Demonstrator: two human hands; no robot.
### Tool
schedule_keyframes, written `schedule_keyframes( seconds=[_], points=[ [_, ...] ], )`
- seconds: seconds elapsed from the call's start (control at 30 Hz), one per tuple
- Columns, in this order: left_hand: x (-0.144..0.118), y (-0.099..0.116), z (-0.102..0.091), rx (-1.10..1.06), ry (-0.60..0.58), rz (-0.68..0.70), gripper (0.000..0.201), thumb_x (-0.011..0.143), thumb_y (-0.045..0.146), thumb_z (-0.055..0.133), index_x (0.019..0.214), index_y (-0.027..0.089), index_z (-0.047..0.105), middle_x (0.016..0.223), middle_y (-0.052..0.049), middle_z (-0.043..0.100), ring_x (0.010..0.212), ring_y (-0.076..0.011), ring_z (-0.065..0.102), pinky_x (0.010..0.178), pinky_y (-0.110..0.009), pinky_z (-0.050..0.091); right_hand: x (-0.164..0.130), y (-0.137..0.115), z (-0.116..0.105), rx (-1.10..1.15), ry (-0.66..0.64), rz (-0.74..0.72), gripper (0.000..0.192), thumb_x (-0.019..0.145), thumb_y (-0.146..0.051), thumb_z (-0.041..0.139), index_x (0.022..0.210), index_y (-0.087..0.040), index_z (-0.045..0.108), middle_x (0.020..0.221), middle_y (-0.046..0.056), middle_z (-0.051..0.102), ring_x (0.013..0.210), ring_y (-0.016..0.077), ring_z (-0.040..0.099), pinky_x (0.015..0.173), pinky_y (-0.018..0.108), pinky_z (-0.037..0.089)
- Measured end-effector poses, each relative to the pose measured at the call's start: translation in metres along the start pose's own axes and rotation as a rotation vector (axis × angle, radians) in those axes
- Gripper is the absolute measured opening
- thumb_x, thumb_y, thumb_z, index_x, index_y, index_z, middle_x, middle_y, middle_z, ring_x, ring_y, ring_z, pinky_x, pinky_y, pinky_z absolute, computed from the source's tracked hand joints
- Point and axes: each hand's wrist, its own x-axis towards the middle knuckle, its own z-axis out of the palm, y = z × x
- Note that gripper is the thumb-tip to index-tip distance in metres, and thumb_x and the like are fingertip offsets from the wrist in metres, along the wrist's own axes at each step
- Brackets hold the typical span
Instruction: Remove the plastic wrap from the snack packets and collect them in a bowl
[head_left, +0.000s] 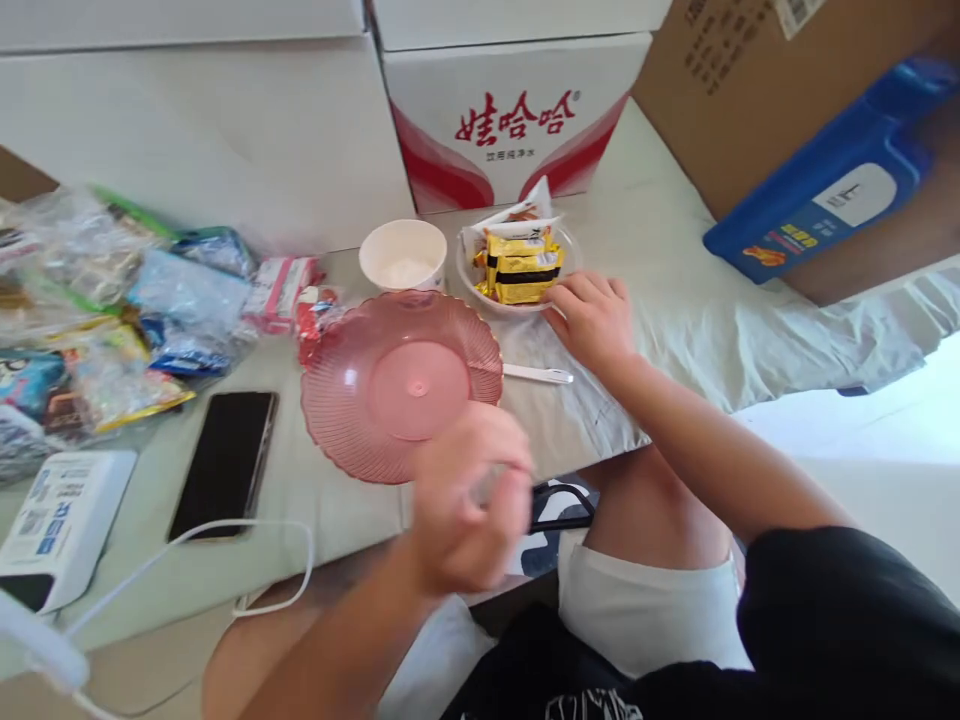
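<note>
My left hand [472, 500], smeared by motion, is curled into a fist above the near edge of a pink ribbed plate [416, 388]. Something greyish shows between its fingers, too blurred to name. My right hand [592, 315] is at the near right rim of a clear bowl [499, 303], fingertips over the edge and thumb low on the outside. Yellow-and-black wrapped snack packets [527, 278] and a white packet [529, 212] fill that bowl. Left of it stands a white cup-like bowl [403, 258]. A white plastic strip [538, 374] sticks out from beside the plate.
Several bagged snacks [112, 330] pile up at the left. A phone [225, 460], a white device [67, 520] and a white cable [225, 524] lie closer. White cartons [517, 125] stand behind; a blue bottle [825, 190] leans by a brown box [750, 90] at right.
</note>
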Motion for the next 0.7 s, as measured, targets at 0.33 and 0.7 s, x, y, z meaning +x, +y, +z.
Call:
schedule_keyframes(
  seconds=[0.33, 0.7],
  points=[
    [0.014, -0.060, 0.171, 0.237, -0.523, -0.185, 0.014, 0.091, 0.018, 0.053, 0.093, 0.020, 0.066, 0.100, -0.008, 0.073, 0.097, -0.0230, 0.070, 0.088, -0.037, 0.059, -0.015, 0.110, -0.018, -0.043, -0.005, 0.136, 0.025, 0.105, -0.030, 0.050, 0.097, -0.024, 0.073, 0.108, 0.011, 0.075, 0.109, 0.0292, 0.062, 0.082, 0.040, 0.042],
    [0.043, -0.102, 0.257, 0.556, -0.652, -0.050, 0.027, 0.095, 0.019, 0.059, 0.118, 0.014, 0.071, 0.143, -0.016, 0.069, 0.144, -0.0321, 0.059, 0.122, -0.049, 0.048, 0.083, 0.218, 0.014, 0.001, 0.099, 0.373, 0.016, 0.102, -0.031, 0.052, 0.100, -0.021, 0.065, 0.123, 0.015, 0.065, 0.126, 0.0356, 0.054, 0.097, 0.049, 0.049]
  ],
)
